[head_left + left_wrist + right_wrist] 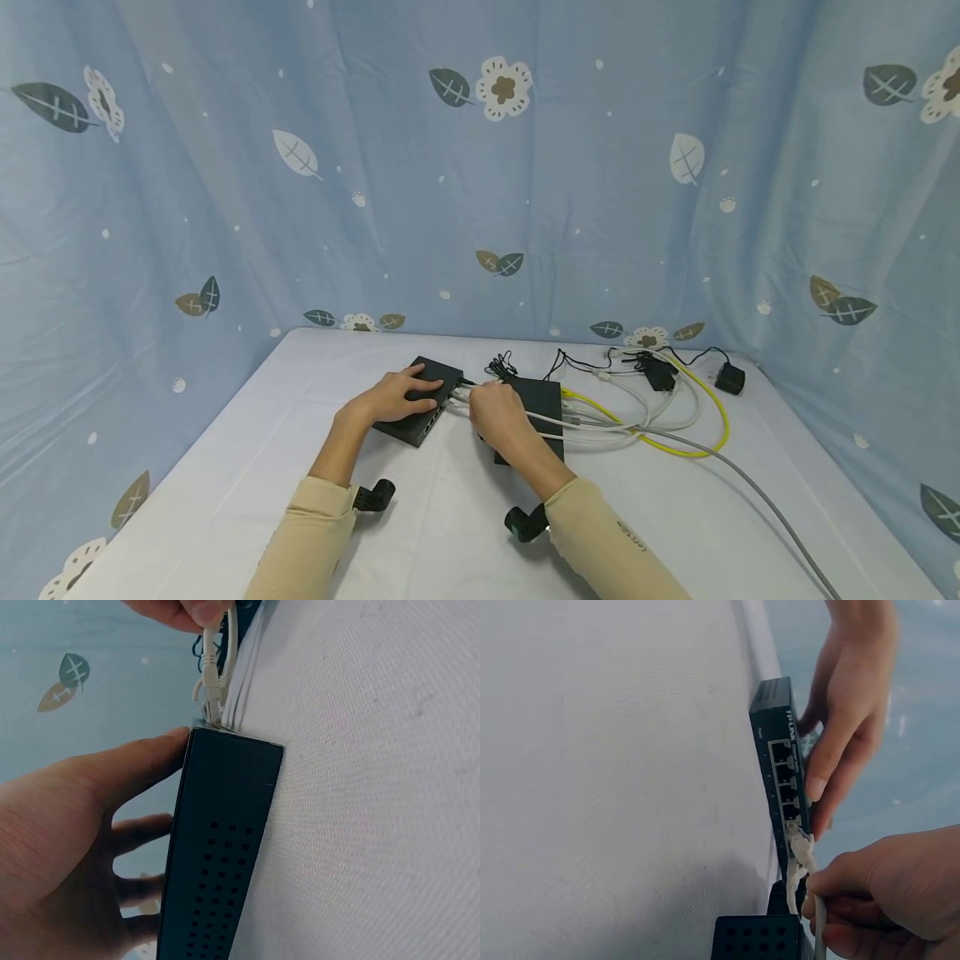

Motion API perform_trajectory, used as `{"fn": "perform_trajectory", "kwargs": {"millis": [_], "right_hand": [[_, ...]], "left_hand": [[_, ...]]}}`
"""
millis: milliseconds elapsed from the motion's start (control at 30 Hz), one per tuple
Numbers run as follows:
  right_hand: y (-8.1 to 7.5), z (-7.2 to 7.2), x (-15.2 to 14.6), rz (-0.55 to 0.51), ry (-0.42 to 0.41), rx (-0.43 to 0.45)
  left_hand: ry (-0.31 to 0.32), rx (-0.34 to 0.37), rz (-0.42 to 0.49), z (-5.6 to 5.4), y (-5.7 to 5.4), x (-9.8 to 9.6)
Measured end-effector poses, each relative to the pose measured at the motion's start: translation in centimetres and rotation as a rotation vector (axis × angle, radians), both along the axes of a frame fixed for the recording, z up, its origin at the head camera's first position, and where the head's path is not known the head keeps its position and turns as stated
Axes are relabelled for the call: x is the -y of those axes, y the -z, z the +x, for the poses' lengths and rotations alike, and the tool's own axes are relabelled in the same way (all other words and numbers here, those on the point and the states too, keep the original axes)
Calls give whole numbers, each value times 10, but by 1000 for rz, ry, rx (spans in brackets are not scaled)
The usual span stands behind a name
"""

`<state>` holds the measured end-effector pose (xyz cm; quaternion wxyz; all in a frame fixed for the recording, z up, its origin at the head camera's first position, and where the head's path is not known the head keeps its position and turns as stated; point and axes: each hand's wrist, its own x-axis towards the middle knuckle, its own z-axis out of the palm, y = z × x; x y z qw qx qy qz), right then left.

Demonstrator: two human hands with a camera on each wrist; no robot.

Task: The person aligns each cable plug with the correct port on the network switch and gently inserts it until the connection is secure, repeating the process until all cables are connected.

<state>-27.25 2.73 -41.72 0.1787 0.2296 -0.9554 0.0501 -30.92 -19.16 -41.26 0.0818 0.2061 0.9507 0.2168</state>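
My left hand [393, 396] lies on top of a black network switch [444, 372], its fingers spread over the lid. In the left wrist view, the thumb reaches the edge by the cables. My right hand [501, 414] pinches a white network cable [820, 919] just behind its plug, close to the switch's port row [786, 780]. Another white cable stands beside it at the end of that row; several ports toward the other end are bare. Partly under my right forearm sits a second black box [543, 396], with cables along its right side.
White cables [697, 408], a yellow cable [726, 425] and a grey cable [780, 510] loop to the right. A black power adapter [730, 378] and another black block [660, 373] lie at the back right. Thin black wire [501, 365] is bundled behind the second box. A patterned curtain [405, 208] hangs behind the table.
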Motion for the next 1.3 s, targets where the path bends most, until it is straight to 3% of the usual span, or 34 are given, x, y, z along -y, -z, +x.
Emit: {"fn": "perform_trajectory", "kwargs": {"millis": [267, 533, 1033, 1300], "right_hand": [[2, -1, 0, -69, 3, 11], [5, -2, 3, -55, 5, 57], [13, -3, 8, 95, 2, 7], [15, -9, 11, -24, 13, 44]], "left_hand": [[-2, 1, 2, 0, 0, 0], [-6, -2, -7, 0, -1, 0], [41, -48, 9, 1, -2, 0], [31, -46, 12, 1, -3, 0]]}}
